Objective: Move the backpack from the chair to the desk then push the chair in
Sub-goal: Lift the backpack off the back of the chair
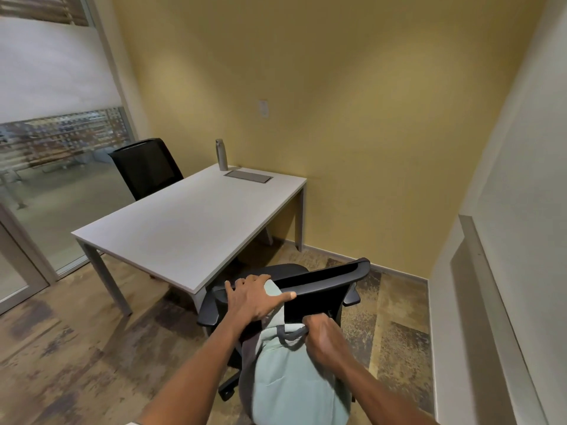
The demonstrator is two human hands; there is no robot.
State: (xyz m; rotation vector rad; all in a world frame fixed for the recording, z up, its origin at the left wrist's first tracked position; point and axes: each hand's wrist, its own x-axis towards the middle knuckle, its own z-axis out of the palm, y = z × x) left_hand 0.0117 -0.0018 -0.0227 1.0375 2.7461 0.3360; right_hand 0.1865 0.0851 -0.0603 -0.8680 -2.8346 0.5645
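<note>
A pale green backpack (294, 381) hangs against the back of a black office chair (325, 283), just in front of me. One of its shoulder straps is looped over the top of the chair's backrest. My left hand (254, 297) lies on that strap where it crosses the backrest, fingers spread over it. My right hand (325, 337) is closed around the backpack's grey top handle. The chair stands at the near corner of a white desk (184, 228), its seat partly under the desk's edge.
A metal water bottle (221, 154) and a grey cable hatch (248, 177) sit at the desk's far end. A second black chair (147, 168) stands on the desk's far left side. Yellow wall behind, white wall ledge (497, 302) at right, glass partition (46, 167) at left.
</note>
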